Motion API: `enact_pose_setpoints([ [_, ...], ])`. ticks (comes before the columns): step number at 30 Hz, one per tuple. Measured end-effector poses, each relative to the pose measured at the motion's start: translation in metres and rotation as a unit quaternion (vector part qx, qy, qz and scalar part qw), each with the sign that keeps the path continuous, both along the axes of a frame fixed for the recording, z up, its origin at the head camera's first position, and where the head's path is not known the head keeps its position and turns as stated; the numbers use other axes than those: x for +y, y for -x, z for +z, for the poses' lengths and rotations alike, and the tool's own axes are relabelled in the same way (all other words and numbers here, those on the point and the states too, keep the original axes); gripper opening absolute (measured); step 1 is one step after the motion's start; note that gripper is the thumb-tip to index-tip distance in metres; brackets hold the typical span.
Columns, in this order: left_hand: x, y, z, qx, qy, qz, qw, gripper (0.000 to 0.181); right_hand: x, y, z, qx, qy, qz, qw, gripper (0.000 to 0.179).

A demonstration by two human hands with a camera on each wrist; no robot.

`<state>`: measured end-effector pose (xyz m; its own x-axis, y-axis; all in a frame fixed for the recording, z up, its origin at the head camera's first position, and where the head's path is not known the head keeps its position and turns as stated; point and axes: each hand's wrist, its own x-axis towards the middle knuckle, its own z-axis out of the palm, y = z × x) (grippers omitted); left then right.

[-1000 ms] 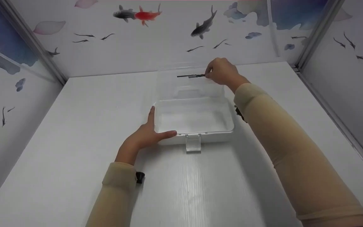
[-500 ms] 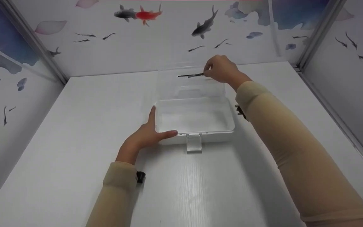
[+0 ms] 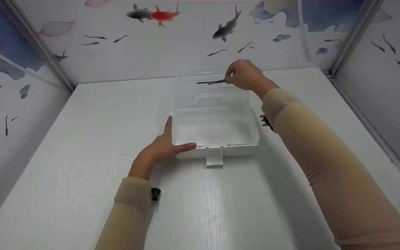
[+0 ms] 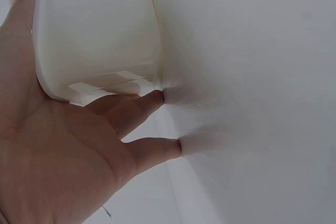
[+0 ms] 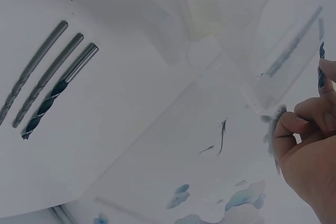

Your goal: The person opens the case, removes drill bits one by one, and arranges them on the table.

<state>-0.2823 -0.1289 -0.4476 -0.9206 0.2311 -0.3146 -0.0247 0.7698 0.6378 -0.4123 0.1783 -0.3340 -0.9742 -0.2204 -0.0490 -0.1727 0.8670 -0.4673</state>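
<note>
Drill bit (image 5: 322, 50) — in hand, not yet set down

Counter (image 3: 82, 139): white, under the box.
Box (image 3: 236, 151): clear, lid (image 3: 186, 93) raised at the back; no bit shows in its base.
Left hand (image 3: 160, 148): fingers spread at the box's near left corner, thumb along the front rim.
Right hand (image 3: 247, 75): grip pinching the drill bit before the raised lid.
Loose bits (image 5: 46, 80): three, side by side on the counter, right of the box.
Progress, as judged: box open, one bit picked up; its placing looks left to do — likewise the other three.
</note>
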Motion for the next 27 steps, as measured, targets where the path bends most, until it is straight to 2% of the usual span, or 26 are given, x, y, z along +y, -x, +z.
enact_pose_setpoints([
  [16,0.000,-0.003,0.002,-0.001,0.000,-0.003,1.0000,0.147,0.008,-0.005,0.003,0.019,0.006,0.009,0.9998,0.033],
  [27,0.001,-0.002,0.003,0.001,-0.003,0.002,1.0000,0.145,0.013,-0.011,0.017,0.025,-0.001,0.017,0.9995,0.034],
])
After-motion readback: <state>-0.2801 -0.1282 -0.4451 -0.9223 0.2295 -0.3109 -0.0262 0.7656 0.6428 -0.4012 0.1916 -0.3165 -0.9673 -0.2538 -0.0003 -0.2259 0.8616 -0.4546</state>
